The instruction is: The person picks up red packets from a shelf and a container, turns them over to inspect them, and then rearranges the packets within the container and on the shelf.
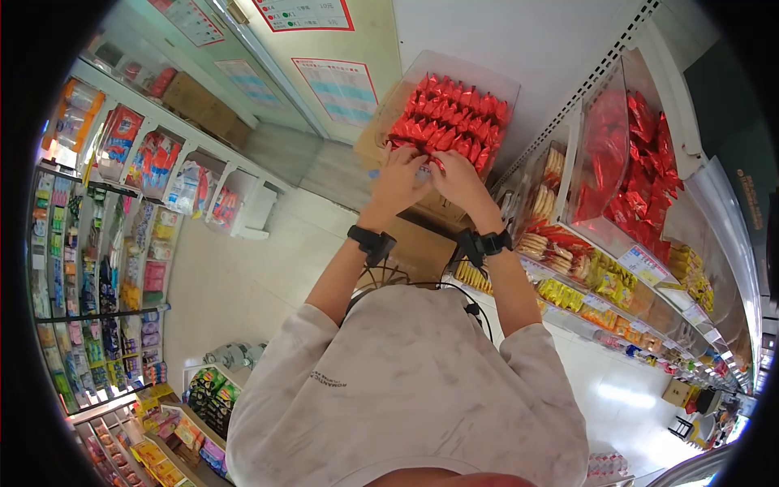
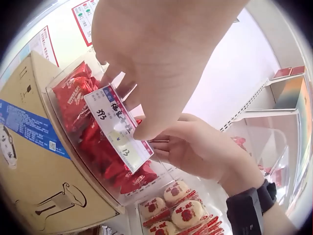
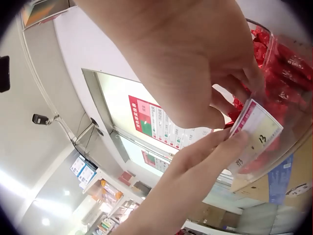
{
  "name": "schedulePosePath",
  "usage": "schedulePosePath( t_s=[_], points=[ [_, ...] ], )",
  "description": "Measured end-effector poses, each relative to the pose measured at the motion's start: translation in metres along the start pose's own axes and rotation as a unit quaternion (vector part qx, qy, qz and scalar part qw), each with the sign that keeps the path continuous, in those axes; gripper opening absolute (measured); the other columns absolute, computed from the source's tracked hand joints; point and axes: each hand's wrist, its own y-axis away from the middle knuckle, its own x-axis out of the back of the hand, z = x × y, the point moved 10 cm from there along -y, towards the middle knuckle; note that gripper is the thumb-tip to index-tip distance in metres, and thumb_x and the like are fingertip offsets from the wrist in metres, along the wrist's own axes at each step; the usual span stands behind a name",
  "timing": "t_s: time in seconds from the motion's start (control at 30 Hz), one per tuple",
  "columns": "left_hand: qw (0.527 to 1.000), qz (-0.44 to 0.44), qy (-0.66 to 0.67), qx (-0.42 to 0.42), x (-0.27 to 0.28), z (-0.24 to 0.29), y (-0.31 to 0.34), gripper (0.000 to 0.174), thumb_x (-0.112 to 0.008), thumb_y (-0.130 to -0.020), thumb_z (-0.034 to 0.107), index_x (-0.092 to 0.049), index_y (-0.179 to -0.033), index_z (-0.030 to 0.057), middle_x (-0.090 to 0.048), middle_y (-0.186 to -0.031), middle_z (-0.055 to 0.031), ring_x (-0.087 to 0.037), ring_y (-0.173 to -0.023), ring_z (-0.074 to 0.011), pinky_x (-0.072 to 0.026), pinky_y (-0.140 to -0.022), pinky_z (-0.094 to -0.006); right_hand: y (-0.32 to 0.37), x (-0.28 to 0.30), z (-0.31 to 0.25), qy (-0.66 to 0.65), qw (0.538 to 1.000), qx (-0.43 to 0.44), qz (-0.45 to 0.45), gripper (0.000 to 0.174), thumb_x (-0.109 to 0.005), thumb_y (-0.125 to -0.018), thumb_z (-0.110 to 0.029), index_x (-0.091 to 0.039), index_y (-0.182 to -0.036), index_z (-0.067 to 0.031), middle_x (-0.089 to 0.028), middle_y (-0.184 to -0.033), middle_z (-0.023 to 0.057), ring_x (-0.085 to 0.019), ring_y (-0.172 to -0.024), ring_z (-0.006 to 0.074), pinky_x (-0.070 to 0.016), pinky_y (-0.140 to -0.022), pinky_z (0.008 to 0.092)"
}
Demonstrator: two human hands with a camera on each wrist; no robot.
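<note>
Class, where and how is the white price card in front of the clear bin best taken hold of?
The price card is probably best pinched at its pink-striped edge, coming from the person's side: thumb on the printed face, fingers behind. It is thin and flat, with that face turned away from the clear bin; the left hand has its thumb there.

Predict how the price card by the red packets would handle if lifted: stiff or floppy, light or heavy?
The price card looks thin, so it is probably light. Its edges run straight where the left hand pinches it, suggesting fair stiffness.
</note>
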Motion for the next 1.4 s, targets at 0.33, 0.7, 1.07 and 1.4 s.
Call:
schedulePosePath(
  t_s=[0.33, 0.7, 1.07, 1.4],
  points=[
    [0.998, 0.046, -0.016, -0.025, 0.005, -0.001, 0.004, 0.052, -0.08, -0.076, 0.029, -0.067, -0.122, 0.0074, -0.053, -0.126, -0.0211, -0.049, -0.126, -0.0425, -0.0296, -0.119, -0.0592, -0.014, -0.026, 0.011, 0.11, 0.992, -0.042, -0.054, 0.029, -0.055, -0.098, -0.026, -0.072, -0.105, -0.0028, -0.062, -0.106, 0.0212, -0.063, -0.103, 0.0389, -0.0532, -0.089, 0.0488],
    [0.997, 0.037, -0.039, -0.053, 0.01, 0.009, 0.005, 0.06, -0.077, -0.077, 0.035, -0.065, -0.127, 0.0053, -0.055, -0.137, -0.0188, -0.048, -0.124, -0.0403, -0.0332, -0.113, -0.0565, 0.012, 0.001, 0.001, 0.149, 0.975, -0.144, -0.077, 0.036, -0.049, -0.1, -0.029, -0.067, -0.102, 0.0018, -0.072, -0.092, 0.0258, -0.069, -0.085, 0.0489, -0.0554, -0.084, 0.0552],
    [0.99, 0.036, -0.126, -0.053, -0.009, 0.003, -0.005, 0.055, -0.078, -0.069, 0.039, -0.07, -0.113, 0.0087, -0.068, -0.126, -0.0067, -0.059, -0.108, -0.0349, -0.0377, -0.105, -0.0533, 0.007, 0.006, -0.033, 0.143, 0.988, -0.047, -0.018, 0.035, -0.052, -0.099, -0.029, -0.065, -0.118, -0.0022, -0.067, -0.117, 0.0218, -0.067, -0.104, 0.0398, -0.0553, -0.087, 0.049],
    [0.991, -0.008, -0.127, -0.028, -0.008, -0.006, -0.004, 0.053, -0.072, -0.078, 0.034, -0.066, -0.123, 0.0072, -0.066, -0.133, -0.0062, -0.059, -0.113, -0.0311, -0.0393, -0.105, -0.0462, 0.016, -0.022, -0.012, 0.278, 0.961, 0.009, -0.001, 0.033, -0.058, -0.09, -0.026, -0.067, -0.11, -0.0015, -0.07, -0.107, 0.0152, -0.066, -0.105, 0.033, -0.052, -0.09, 0.0487]
  ],
)
